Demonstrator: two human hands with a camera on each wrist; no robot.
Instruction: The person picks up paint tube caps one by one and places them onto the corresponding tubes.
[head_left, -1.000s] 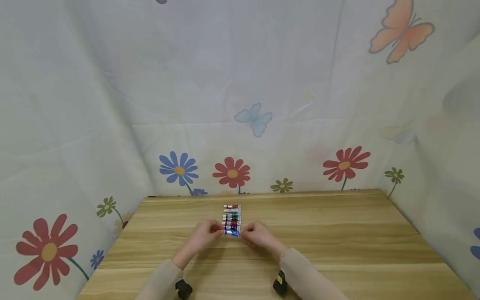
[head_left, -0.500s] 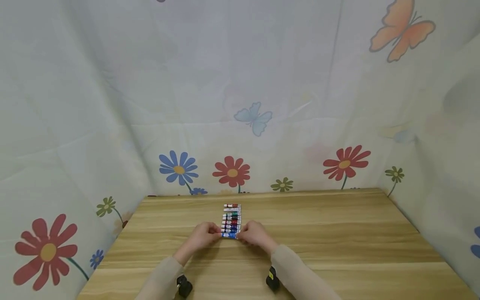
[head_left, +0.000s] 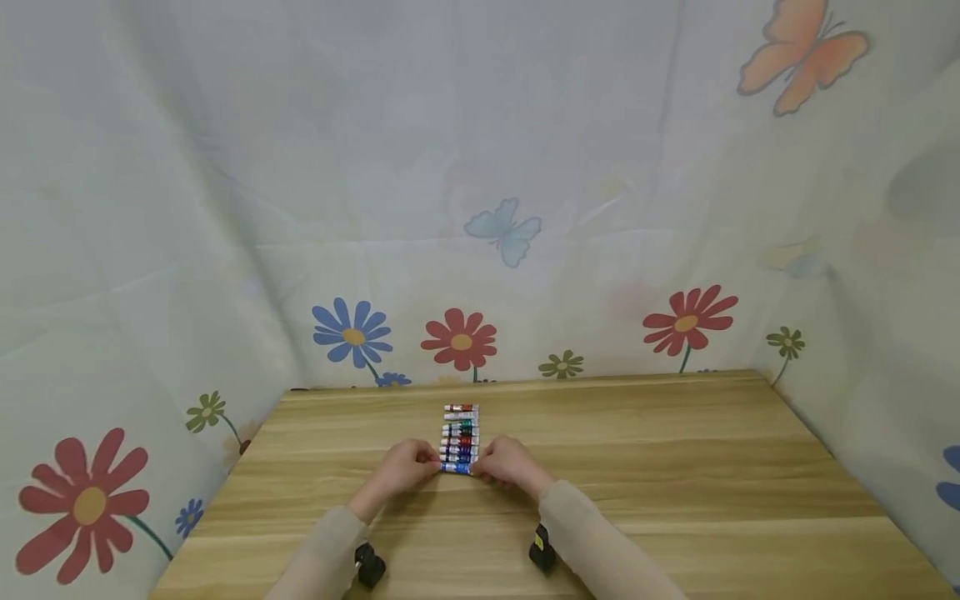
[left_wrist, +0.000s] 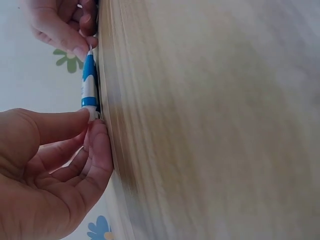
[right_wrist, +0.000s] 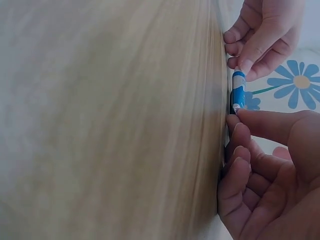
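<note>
On the wooden counter (head_left: 675, 467), near its middle, a row of small paint tubes (head_left: 459, 429) lies side by side, each tube set crosswise and the row running away from the person toward the back; their labels show red, green, dark and blue bands. At the near end of that row lies a blue tube (head_left: 457, 467), and both hands have hold of it, one at each end. From the head view the left hand (head_left: 405, 468) comes in from the left, its fingers curled and the tips pinching the tube's left end, while the right hand (head_left: 508, 463) meets it from the right, pinching the other end in the same way. Seen from the left wrist, the blue tube (left_wrist: 89, 82) sits close against the counter surface, the thumb and forefinger of the left hand (left_wrist: 50, 170) closed on its near end, the right hand (left_wrist: 62, 25) gripping the far end. Seen from the right wrist, the blue tube (right_wrist: 238, 94) is likewise held between fingertips of the right hand (right_wrist: 270, 165) and the left hand (right_wrist: 262, 35). Both arms wear beige sleeves, with a small black device at each wrist. Behind the counter and at both sides hangs a pale cloth backdrop (head_left: 225, 208) printed with flowers and butterflies
</note>
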